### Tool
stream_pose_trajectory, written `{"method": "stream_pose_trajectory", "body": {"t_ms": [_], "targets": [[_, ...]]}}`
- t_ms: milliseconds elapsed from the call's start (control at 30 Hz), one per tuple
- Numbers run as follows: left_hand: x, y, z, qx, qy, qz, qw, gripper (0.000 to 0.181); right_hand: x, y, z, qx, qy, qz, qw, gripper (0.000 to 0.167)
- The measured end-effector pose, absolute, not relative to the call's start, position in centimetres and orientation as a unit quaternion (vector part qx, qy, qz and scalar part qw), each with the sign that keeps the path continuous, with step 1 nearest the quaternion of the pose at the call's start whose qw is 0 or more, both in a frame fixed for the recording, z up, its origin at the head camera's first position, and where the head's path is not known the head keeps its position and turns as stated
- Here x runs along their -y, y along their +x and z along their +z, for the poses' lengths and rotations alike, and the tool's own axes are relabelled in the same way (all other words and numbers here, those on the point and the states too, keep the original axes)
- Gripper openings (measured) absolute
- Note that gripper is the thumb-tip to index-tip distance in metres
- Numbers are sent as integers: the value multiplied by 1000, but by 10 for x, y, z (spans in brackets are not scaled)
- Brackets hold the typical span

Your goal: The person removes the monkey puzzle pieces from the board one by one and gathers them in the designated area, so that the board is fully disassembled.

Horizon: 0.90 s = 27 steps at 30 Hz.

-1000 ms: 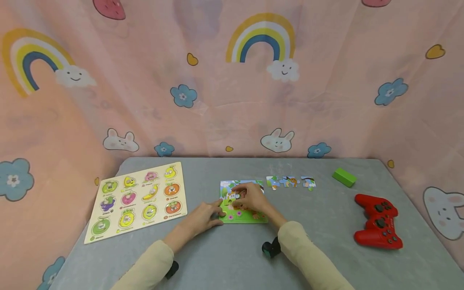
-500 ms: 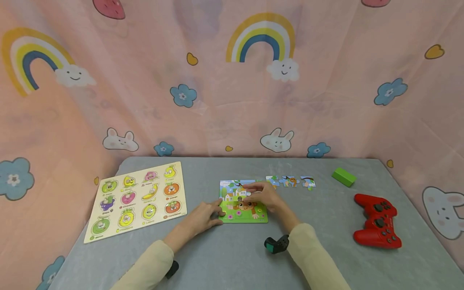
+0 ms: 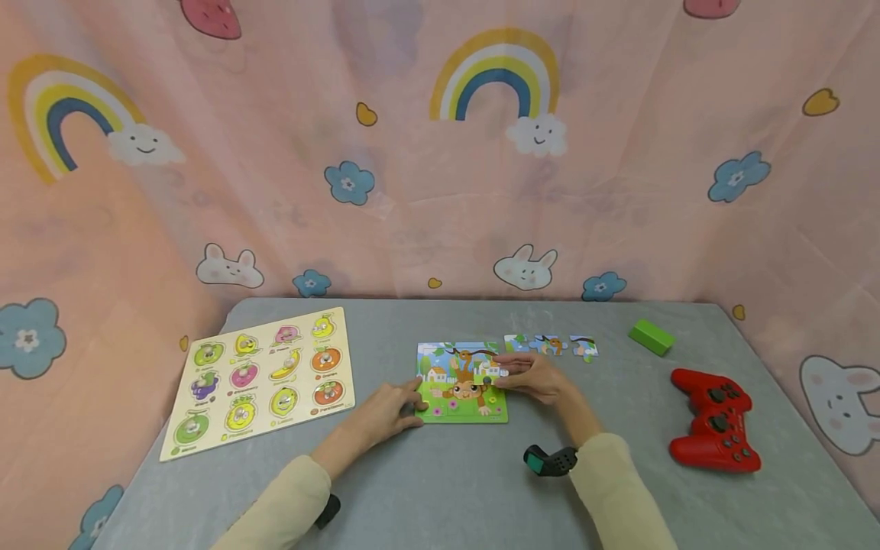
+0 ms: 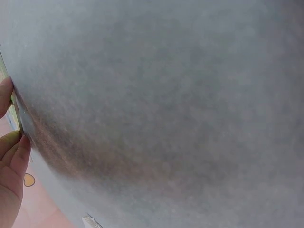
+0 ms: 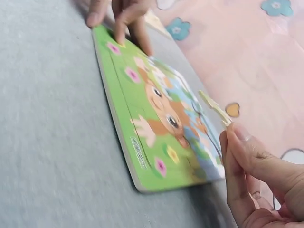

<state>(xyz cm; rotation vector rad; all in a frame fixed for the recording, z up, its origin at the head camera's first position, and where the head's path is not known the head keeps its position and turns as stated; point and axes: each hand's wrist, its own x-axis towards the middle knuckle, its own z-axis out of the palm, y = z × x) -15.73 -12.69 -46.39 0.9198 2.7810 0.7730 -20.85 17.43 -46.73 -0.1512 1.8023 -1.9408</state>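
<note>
Green puzzle board [image 3: 474, 418] — left hand [image 3: 386, 409] loose against its edge, right hand [image 3: 538, 377] with pinched piece [image 3: 486, 371].

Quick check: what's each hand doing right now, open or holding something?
Left hand: open, touching the edge of the puzzle board.
Right hand: closed, pinching a puzzle piece.

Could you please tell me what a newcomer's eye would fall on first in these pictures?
Probably the pink backdrop, printed with rainbows, behind and beside the grey table. Next might come the red game controller at the table's right, then the bright monkey puzzle between the hands: the left hand touches its left edge, while the right hand pinches a piece.
</note>
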Motion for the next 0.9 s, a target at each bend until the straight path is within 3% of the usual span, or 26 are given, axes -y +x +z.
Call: {"method": "stream_pose_trajectory", "body": {"t_ms": [400, 600, 900], "targets": [[126, -156, -463, -916, 296, 264, 62, 20, -209, -210, -468, -659, -60, -709, 246, 43], [127, -156, -464, -914, 296, 269, 63, 20, -221, -207, -467, -688, -55, -683, 241, 50], [127, -157, -465, -915, 297, 265, 62, 20, -223, -201, -468, -761, -65, -620, 180, 51]]}}
